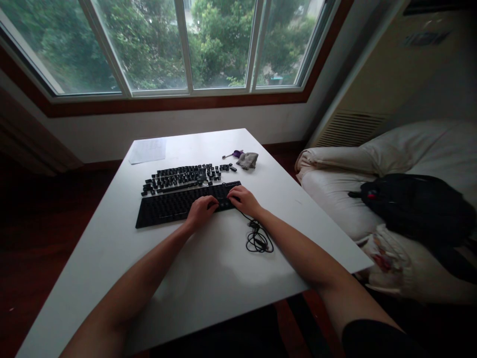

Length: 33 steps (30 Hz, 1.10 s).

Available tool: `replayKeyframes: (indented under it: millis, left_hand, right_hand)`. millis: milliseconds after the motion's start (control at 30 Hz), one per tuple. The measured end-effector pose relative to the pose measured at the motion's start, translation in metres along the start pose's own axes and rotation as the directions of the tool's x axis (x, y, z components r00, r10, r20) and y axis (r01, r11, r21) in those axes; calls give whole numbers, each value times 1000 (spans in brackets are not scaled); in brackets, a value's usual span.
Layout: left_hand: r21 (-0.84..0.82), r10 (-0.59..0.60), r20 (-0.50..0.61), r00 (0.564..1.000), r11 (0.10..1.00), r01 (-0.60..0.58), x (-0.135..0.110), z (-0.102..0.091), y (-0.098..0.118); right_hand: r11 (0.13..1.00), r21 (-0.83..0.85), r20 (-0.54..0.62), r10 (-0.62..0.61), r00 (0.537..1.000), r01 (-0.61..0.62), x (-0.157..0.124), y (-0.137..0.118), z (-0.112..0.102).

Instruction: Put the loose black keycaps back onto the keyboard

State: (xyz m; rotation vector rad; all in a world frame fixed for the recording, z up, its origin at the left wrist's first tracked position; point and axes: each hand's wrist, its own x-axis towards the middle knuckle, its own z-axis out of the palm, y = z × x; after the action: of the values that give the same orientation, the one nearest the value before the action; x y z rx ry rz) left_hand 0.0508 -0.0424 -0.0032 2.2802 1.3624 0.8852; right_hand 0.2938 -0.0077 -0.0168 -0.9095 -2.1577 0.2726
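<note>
A black keyboard (171,205) lies at a slant on the white table, its key bed largely bare of keycaps. My left hand (203,210) rests over its right half, fingers curled and drawn together at the tips. Close beside it, my right hand (244,200) bends its fingers in a pinch over the keyboard's right end. Whatever may be between the fingertips of either hand is too small to make out. Behind the keyboard, many loose black keycaps (181,175) are laid out in rows. The keyboard's black cable (259,241) is coiled near my right forearm.
A grey cloth (247,160) and a purple-handled brush (235,154) lie behind the keycaps on the white table (208,288). Paper (148,150) is at the back left corner. To the right, a black bag (413,209) sits on a pale sofa (328,184).
</note>
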Motion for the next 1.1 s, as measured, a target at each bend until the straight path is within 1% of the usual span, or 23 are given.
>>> replayKeyframes:
  millis: [133, 400, 567, 667, 867, 1100]
  left_hand:
    - [25, 20, -15, 1000, 999, -19, -2, 0, 0]
    - [170, 174, 13, 985, 970, -173, -6, 0, 7]
    - [218, 219, 38, 975, 950, -222, -6, 2, 9]
    - [206, 204, 37, 978, 956, -207, -6, 3, 8]
    - [196, 105, 1, 995, 975, -103, -8, 2, 5]
    - [178, 102, -22, 995, 979, -96, -11, 1, 8]
  right_hand:
    - [1000, 8, 2, -2, 1000, 2, 0, -1, -1]
    - [1000, 11, -2, 15, 1000, -15, 0, -2, 0]
    - [1000, 14, -1, 11, 1000, -11, 1, -3, -1]
    - [1000, 15, 4, 15, 1000, -15, 1, -3, -1]
    - [1000, 19, 9, 22, 1000, -22, 0, -2, 0]
    - [1000, 8, 7, 15, 1000, -15, 0, -2, 0]
